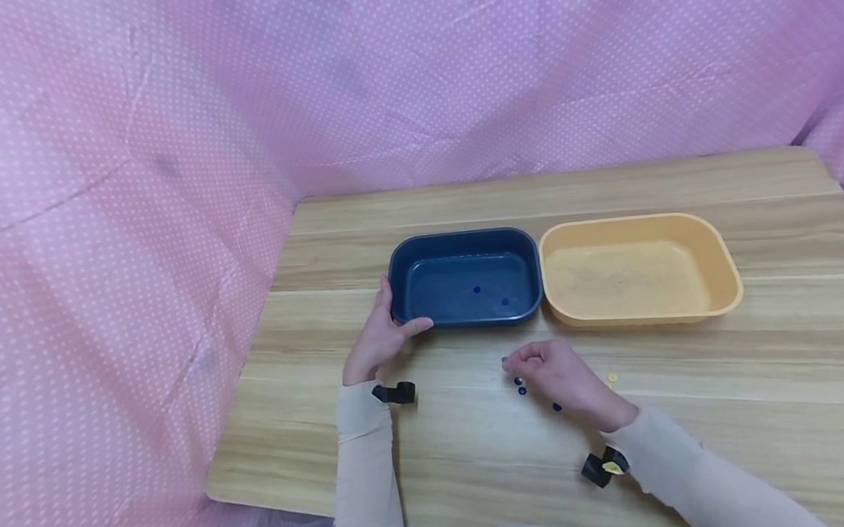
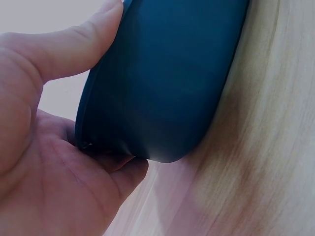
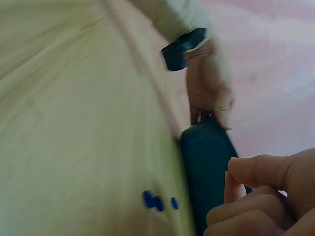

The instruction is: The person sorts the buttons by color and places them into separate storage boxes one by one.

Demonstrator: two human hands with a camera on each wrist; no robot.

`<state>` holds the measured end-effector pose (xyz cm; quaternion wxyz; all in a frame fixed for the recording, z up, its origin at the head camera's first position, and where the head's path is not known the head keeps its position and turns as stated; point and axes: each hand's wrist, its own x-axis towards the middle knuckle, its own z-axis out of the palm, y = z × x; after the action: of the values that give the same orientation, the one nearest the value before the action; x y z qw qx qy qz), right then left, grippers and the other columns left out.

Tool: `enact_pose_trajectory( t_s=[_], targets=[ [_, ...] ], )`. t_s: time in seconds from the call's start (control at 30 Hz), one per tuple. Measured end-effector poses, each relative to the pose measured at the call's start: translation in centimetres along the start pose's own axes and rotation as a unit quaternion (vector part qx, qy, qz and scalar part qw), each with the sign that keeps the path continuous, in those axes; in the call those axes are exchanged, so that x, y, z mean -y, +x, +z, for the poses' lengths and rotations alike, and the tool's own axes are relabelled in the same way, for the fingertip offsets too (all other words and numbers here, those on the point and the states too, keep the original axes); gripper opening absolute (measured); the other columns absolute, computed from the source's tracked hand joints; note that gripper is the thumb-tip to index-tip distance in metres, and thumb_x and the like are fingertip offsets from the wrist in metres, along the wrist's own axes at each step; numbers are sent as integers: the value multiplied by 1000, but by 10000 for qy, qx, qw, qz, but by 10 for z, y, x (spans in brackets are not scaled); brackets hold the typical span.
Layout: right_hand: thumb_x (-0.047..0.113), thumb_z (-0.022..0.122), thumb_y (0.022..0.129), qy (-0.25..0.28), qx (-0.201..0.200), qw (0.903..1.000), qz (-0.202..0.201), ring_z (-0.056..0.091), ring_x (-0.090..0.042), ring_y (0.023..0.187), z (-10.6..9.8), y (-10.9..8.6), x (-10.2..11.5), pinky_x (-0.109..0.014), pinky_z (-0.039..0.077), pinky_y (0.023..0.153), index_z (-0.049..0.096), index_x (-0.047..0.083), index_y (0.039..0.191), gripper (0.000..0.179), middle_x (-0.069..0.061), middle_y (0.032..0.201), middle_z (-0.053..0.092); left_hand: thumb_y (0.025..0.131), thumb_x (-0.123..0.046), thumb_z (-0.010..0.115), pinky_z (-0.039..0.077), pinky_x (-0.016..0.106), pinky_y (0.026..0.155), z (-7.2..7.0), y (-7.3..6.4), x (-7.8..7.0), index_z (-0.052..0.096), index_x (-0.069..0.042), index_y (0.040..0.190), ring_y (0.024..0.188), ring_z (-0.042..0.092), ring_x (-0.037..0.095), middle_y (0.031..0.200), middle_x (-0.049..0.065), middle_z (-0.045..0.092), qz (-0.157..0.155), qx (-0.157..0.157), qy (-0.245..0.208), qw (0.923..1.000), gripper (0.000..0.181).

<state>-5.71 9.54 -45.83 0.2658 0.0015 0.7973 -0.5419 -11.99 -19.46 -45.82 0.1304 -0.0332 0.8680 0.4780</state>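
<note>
My left hand (image 1: 378,343) grips the near-left corner of a dark blue plastic basin (image 1: 469,320), thumb along the near side and fingers at the left wall. In the left wrist view the hand (image 2: 64,167) curls against the basin's outer wall (image 2: 167,73). Two small dark blue button-like discs lie inside. The right hand (image 1: 563,376) is low over the table, thumb and forefinger close together beside a blue disc (image 1: 504,360). Whether it pinches anything is hidden. Near it lie more blue discs (image 1: 519,381), one of them (image 1: 557,407) under the palm side.
A yellow basin (image 1: 643,319) stands right against the blue one. A small yellow disc (image 1: 613,377) lies right of the right hand. The wooden table (image 1: 477,453) is backed by pink dotted cloth (image 1: 418,78) at the rear and left.
</note>
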Motion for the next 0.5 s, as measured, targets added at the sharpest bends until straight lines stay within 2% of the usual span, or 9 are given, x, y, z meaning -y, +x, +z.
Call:
enact_pose_trajectory(
  t_s=[0.1,0.23,0.33,0.5],
  targets=[
    [22,64,94,-167,-104,9998,-5,43,-16,60,2,1,-6,-25,32,50,71,5,101,20,-4,78,62,83,-33,78,13,49,117,0,0,0,-11,-16,156,148,3,25,163,1,-3,15,12,-21,10000,116],
    [18,63,93,-527,-327,9979,-160,49,-16,65,5,3,-13,-26,39,55,71,5,98,15,-2,84,66,83,-32,78,13,49,117,0,-1,0,-11,-16,156,148,4,26,163,1,-3,28,22,-46,10000,116],
    [16,65,92,-934,-563,9936,-306,51,-15,66,7,4,-17,-27,41,59,70,7,93,10,0,78,64,83,-32,78,13,49,117,0,-1,0,-11,-16,156,148,4,26,163,1,-3,25,29,-62,10000,116],
    [23,71,89,-1709,-663,9820,-452,48,-16,59,10,3,-19,-29,38,54,67,8,96,17,1,64,55,84,-32,78,12,48,117,0,-1,1,-11,-16,156,148,3,24,163,0,-4,-7,23,-67,10000,116]
  ],
)
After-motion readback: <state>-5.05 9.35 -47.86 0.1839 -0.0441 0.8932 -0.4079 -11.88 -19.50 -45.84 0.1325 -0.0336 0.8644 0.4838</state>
